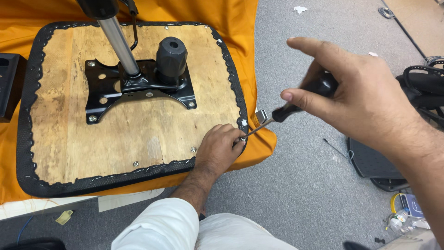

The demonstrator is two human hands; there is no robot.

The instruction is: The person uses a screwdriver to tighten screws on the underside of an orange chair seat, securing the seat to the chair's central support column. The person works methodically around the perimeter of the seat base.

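An upturned chair seat shows its bare plywood underside, edged with stapled black fabric. A black metal mechanism plate is bolted to it, with a chrome gas cylinder and a black knob rising from it. My left hand rests on the seat's near right corner, fingers pinched around a small screw at the edge. My right hand grips a black-handled screwdriver, whose metal tip meets that screw.
The seat lies on orange cloth over grey carpet. A black box sits at the left edge. Black chair parts and a black flat part lie to the right, with small items near the bottom right.
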